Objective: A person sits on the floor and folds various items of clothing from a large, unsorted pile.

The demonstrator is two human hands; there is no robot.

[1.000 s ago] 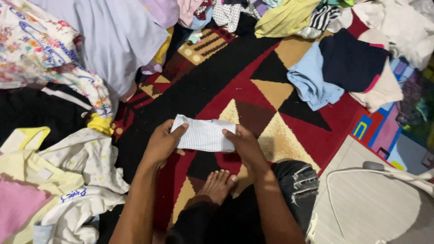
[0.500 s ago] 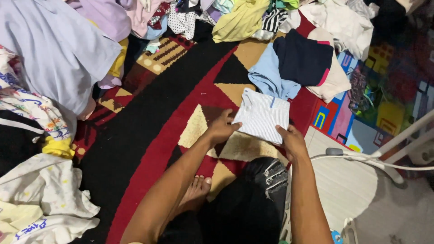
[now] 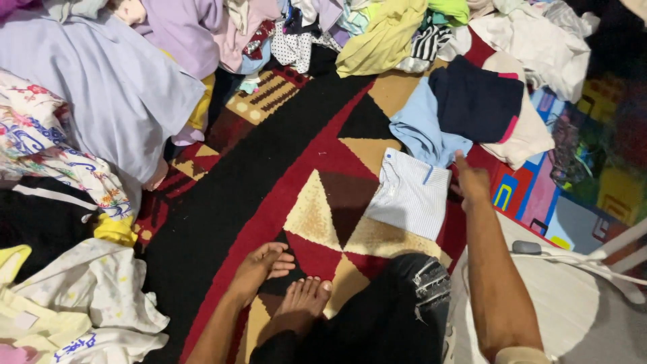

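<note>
Head view, floor inventory. Patterned rug point(image 3: 269, 195), red, black and tan triangles, covered most of the floor. Lavender sheet-like cloth point(image 3: 101, 101) lay spread at the rug's upper left. Mixed clothes heap point(image 3: 377, 30) ran along the far edge. Pale garments point(image 3: 74, 303) were piled at lower left. Navy folded item point(image 3: 475, 98) sat on a light-blue one point(image 3: 421, 128) at upper right. Folded white striped garment point(image 3: 411, 195) lay flat on the rug, just below the light-blue piece. Right hand point(image 3: 472, 180) rested at that garment's right edge, fingers loose, gripping nothing. Left hand point(image 3: 259, 266) lay flat and empty on the rug beside a bare foot point(image 3: 303, 300).
</note>
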